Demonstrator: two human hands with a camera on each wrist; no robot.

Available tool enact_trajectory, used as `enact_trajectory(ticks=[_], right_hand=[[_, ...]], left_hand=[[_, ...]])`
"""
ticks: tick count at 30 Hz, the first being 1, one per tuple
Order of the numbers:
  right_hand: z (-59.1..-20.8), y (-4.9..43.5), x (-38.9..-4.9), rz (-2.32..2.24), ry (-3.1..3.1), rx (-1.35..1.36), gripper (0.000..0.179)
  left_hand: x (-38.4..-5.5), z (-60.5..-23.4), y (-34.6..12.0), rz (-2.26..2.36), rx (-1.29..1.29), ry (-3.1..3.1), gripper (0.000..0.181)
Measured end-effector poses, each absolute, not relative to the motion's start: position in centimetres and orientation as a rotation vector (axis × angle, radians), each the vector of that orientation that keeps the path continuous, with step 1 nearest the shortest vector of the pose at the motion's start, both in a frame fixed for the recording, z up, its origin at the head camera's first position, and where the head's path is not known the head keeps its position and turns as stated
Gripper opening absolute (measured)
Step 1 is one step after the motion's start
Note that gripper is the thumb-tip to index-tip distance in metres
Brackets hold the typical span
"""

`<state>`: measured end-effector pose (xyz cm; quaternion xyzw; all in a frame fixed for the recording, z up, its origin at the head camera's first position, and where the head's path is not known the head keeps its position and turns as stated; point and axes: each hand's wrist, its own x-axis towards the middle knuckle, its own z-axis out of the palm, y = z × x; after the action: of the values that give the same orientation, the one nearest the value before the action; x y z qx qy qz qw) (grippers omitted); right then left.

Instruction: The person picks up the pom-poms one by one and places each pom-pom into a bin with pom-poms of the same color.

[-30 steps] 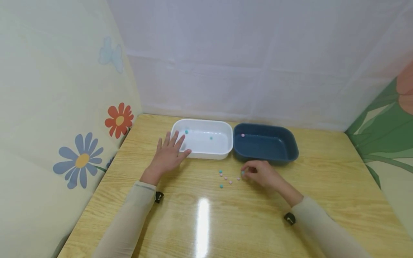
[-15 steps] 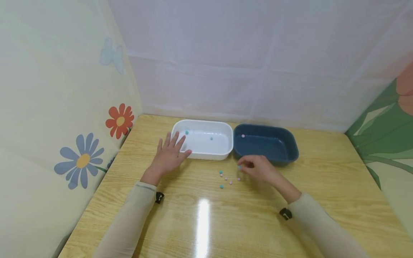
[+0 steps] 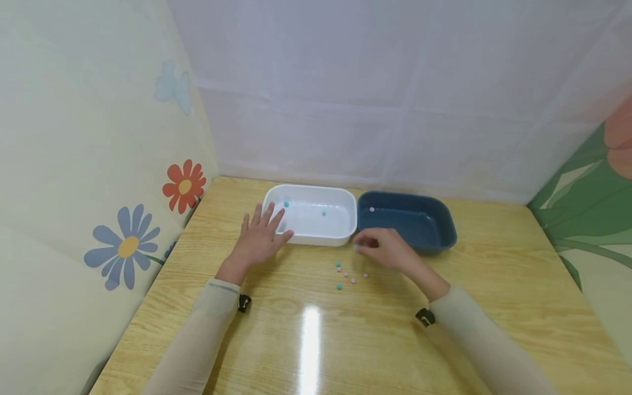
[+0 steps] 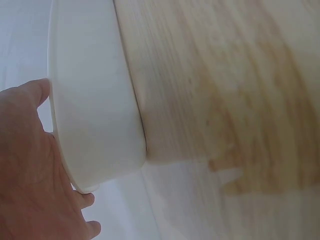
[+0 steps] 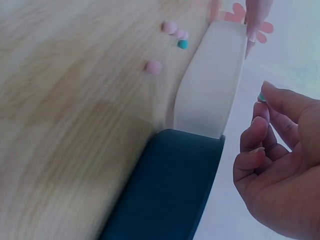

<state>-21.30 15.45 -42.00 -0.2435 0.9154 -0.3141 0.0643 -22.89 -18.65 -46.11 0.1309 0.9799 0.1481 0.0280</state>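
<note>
My right hand [image 3: 390, 251] pinches a small teal bead [image 5: 261, 97] between thumb and index finger, raised near where the two basins meet. Fingers spread, my left hand [image 3: 255, 244] rests on the front left rim of a white basin [image 3: 316, 240]; in the left wrist view its thumb touches that rim. Inside the white basin are two teal beads, one left [image 3: 286, 204] and one right [image 3: 323, 214]. A dark blue basin [image 3: 436, 248] stands against its right side and holds a pink bead [image 3: 372, 209].
In front of the basins, several pink beads [image 3: 353, 281] and two teal beads [image 3: 339, 287] lie loose on the wooden table [image 3: 237, 351]. A pale cloth wall [image 3: 316, 109] rises behind the table, and flower-printed sheets flank it.
My right hand has lifted the teal bead off the table and carried it left and away from me, toward the gap between the basins. My left hand has stayed in place.
</note>
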Motion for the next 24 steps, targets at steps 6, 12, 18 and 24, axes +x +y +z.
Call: enact_trajectory(ticks=[6, 12, 18, 24], right_hand=[[-41.3, 14.7, -22.1, -0.995, 2.767, -0.691, 0.014], [-40.4, 14.1, -23.1, -0.995, 2.786, -0.692, 0.019], [-40.0, 13.5, -24.1, -0.973, 2.808, -0.748, 0.020], [-40.2, 13.0, -24.8, -0.981, 2.811, -0.703, 0.021]], left_hand=[[-22.9, -46.2, -18.7, 0.469, 0.403, 3.024, 0.080], [-22.9, -46.2, -18.8, 0.476, 0.408, 3.027, 0.081], [-22.8, -46.0, -18.7, 0.469, 0.404, 3.022, 0.079], [-22.8, -46.0, -18.7, 0.467, 0.413, 3.020, 0.079]])
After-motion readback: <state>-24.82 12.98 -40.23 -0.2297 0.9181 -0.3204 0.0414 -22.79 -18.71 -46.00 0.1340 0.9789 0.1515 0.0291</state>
